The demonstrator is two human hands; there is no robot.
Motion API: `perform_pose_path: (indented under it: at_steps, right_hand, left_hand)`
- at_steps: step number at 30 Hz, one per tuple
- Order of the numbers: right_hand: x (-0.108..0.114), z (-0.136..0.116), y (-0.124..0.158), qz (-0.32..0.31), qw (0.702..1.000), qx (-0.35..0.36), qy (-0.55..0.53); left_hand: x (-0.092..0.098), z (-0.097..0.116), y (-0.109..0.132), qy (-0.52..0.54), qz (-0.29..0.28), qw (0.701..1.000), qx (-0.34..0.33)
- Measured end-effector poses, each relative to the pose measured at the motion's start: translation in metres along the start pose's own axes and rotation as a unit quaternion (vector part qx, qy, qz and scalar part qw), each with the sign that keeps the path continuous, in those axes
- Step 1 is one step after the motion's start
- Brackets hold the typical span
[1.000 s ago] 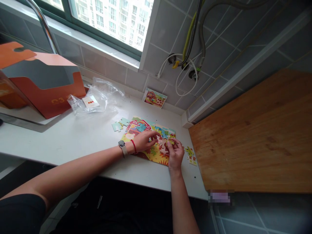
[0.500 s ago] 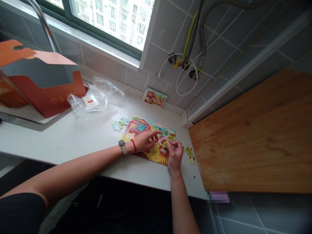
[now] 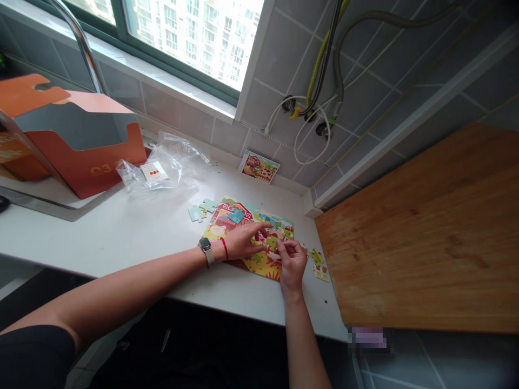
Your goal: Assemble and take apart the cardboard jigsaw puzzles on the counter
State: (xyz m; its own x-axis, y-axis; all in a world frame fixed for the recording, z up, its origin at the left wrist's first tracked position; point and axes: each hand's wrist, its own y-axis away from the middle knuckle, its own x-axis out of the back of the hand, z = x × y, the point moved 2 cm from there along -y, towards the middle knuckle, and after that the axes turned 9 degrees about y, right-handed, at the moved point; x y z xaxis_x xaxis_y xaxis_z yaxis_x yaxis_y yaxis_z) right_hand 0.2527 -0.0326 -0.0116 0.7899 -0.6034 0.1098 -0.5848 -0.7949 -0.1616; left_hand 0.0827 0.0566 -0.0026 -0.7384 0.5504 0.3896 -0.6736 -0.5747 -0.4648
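The right hand point(image 3: 293, 265) pinches a green piece point(image 3: 272, 243) over the puzzle point(image 3: 263, 267), near the desk's point(image 3: 97, 237) front edge; left hand point(image 3: 242, 241), fingers apart, alongside; wooden board point(image 3: 421, 237) farther right

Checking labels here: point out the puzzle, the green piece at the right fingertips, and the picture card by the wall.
Puzzle point(image 3: 261, 265), head view: its yellow lower part.
Green piece point(image 3: 272, 243), head view: middle of its face.
Picture card point(image 3: 259, 167), head view: middle of its printed front.
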Motion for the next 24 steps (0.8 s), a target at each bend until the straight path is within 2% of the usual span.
perform_pose_path:
  at_steps: [12, 20, 22, 24]
  right_hand:
    - [0.0019, 0.0064, 0.0051, -0.079, 0.996, -0.034, -0.034]
    - [0.0001, -0.0034, 0.0097, -0.152, 0.988, 0.025, 0.028]
    - [0.0008, -0.0026, 0.0093, -0.138, 0.99, 0.021, 0.032]
    - [0.0029, -0.0006, 0.0071, -0.091, 0.995, 0.021, 0.021]
  left_hand:
    - [0.0053, 0.0039, -0.0011, 0.012, 0.047, 0.999, -0.001]
    - [0.0023, -0.0005, -0.0002, 0.019, 0.002, 1.0, 0.014]
    - [0.0018, -0.0027, -0.0009, 0.04, 0.002, 0.999, 0.021]
    - [0.0035, -0.0035, -0.0022, 0.053, 0.005, 0.998, 0.019]
